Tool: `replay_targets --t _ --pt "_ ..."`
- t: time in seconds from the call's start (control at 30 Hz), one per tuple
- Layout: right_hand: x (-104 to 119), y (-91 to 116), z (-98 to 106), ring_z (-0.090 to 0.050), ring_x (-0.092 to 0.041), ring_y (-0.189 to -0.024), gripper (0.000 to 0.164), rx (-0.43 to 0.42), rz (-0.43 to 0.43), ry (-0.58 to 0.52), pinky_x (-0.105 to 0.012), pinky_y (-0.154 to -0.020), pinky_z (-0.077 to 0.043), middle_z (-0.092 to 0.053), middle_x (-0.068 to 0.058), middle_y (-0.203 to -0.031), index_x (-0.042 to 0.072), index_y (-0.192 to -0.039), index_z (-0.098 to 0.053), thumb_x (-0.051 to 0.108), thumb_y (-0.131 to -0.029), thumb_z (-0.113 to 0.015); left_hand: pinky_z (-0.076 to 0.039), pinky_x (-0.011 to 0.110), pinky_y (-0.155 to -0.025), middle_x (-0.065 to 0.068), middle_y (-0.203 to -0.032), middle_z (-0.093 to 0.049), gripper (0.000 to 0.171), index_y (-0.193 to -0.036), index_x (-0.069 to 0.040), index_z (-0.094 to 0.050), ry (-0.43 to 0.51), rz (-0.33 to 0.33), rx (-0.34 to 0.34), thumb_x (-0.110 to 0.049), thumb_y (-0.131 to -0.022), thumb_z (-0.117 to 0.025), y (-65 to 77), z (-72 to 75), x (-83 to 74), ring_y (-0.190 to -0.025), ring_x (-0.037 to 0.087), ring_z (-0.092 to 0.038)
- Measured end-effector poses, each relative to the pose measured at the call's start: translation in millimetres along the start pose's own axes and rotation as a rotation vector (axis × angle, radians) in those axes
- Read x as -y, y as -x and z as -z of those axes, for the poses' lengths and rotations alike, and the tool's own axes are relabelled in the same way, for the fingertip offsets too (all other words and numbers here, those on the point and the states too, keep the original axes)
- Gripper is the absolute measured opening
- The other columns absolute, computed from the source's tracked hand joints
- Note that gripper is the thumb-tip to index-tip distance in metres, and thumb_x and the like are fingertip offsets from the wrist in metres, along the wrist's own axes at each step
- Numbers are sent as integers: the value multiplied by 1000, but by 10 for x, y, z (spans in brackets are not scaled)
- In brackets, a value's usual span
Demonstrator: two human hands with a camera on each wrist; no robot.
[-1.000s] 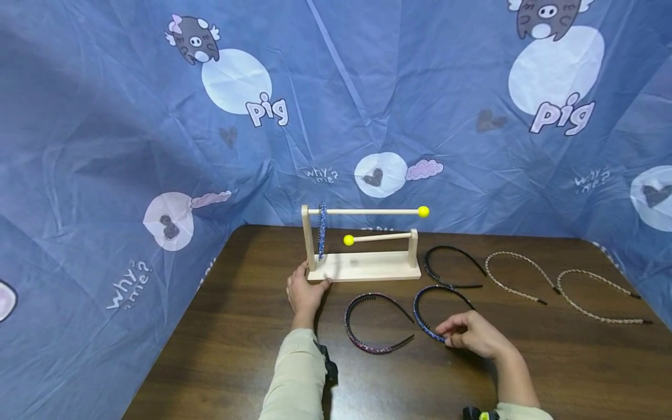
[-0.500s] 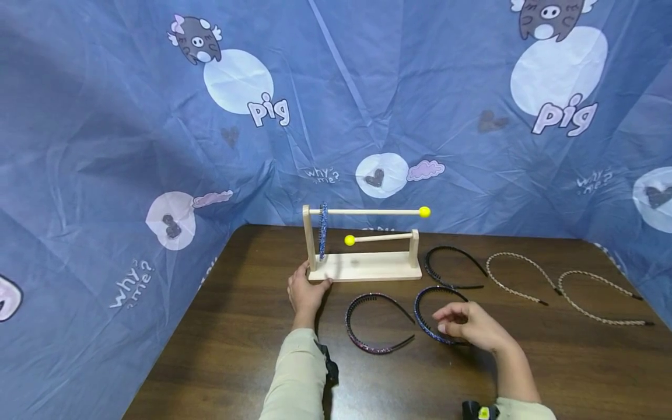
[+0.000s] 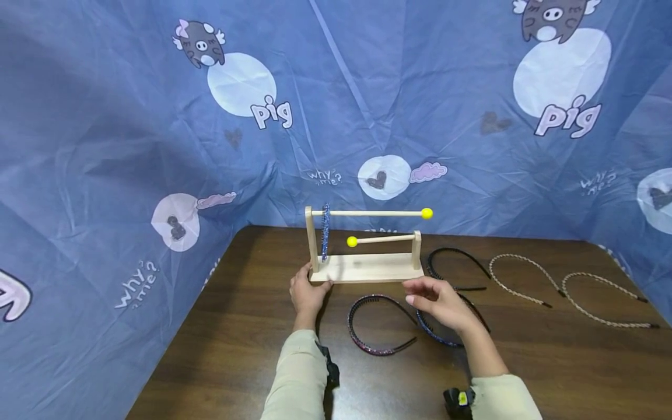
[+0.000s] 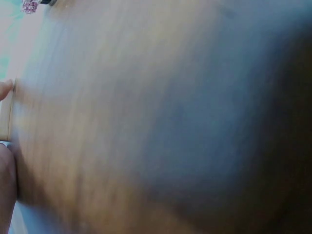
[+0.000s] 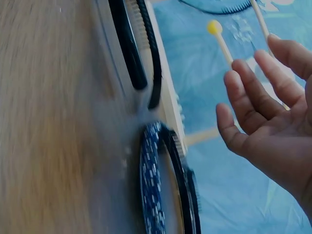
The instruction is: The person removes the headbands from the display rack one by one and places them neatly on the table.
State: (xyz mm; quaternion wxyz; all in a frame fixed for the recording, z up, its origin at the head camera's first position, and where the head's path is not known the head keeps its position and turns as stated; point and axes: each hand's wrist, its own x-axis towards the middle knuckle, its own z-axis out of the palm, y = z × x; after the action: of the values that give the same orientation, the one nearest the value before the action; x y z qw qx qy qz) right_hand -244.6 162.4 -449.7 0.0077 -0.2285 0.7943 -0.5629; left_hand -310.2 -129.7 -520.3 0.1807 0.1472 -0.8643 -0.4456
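Note:
A wooden two-rod stand (image 3: 370,268) with yellow ball ends stands at the back of the table. My left hand (image 3: 308,294) holds the left front corner of its base, thumb along the front edge. A blue glitter headband (image 3: 325,233) hangs on the upper rod near the left post. My right hand (image 3: 441,303) is raised in front of the base's right end, fingers loosely bent and holding nothing. Below it lies another blue glitter headband (image 3: 438,338), partly hidden by the hand in the head view. Left of that lies a pink-and-dark glitter headband (image 3: 380,352).
Behind the right hand lies a dark headband (image 3: 457,250). Two braided beige headbands, one nearer the middle (image 3: 517,256) and one farther right (image 3: 604,321), lie on the brown table (image 3: 236,350). A blue printed cloth (image 3: 315,116) hangs behind the table.
My right hand has let go of the blue glitter headband on the table, then moved up and left toward the stand. The left hand stays at the stand's base.

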Motion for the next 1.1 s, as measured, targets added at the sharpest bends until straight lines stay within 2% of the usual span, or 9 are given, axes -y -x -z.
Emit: replay_targets --t 0.23,0.33,0.53,0.73,0.97,1.1 --pt "294 -183 -217 -57 -31 -93 30 -5 41 -75 -30 -78 -48 -59 -28 -106 -13 -114 -55 -4 -85 -60 -33 45 -92 8 -123 -58 71 -127 -11 -56 0 -7 -1 -22 -63 -85 -10 -21 7 -110 31 -46" --pt "313 -271 -292 -56 -35 -95 34 -2 54 -122 -31 -80 -47 -57 -32 -108 -14 -117 -53 -5 -85 -59 -34 45 -92 8 -123 -58 70 -126 -11 -57 3 -15 -2 -21 -63 -85 -7 -26 2 -109 31 -46" --pt "325 -476 -392 -53 -44 -99 37 6 67 -194 -29 -81 -47 -56 -30 -112 -13 -121 -50 -7 -85 -58 -35 45 -90 8 -122 -58 69 -125 -11 -58 7 -19 -9 -21 -62 -85 8 -23 -12 -108 32 -47" --pt "189 -698 -444 -54 -42 -103 37 0 74 -241 -27 -81 -48 -58 -24 -114 -8 -122 -52 -5 -86 -60 -35 46 -90 9 -122 -58 70 -125 -11 -57 7 -21 -7 -21 -62 -85 8 -24 -14 -108 33 -46" --pt "231 -907 -542 -57 -30 -101 42 35 116 -327 -31 -83 -48 -58 -24 -115 -11 -125 -48 -1 -86 -61 -35 46 -90 10 -121 -59 70 -126 -11 -57 -8 -33 -16 -22 -62 -85 6 -26 -6 -109 32 -47" --pt "267 -998 -630 -55 -35 -105 41 50 106 -370 -33 -86 -47 -56 -27 -117 -12 -126 -47 -4 -87 -59 -35 47 -90 10 -120 -59 70 -125 -10 -57 4 -30 -15 -21 -62 -85 19 -16 -2 -108 32 -47"
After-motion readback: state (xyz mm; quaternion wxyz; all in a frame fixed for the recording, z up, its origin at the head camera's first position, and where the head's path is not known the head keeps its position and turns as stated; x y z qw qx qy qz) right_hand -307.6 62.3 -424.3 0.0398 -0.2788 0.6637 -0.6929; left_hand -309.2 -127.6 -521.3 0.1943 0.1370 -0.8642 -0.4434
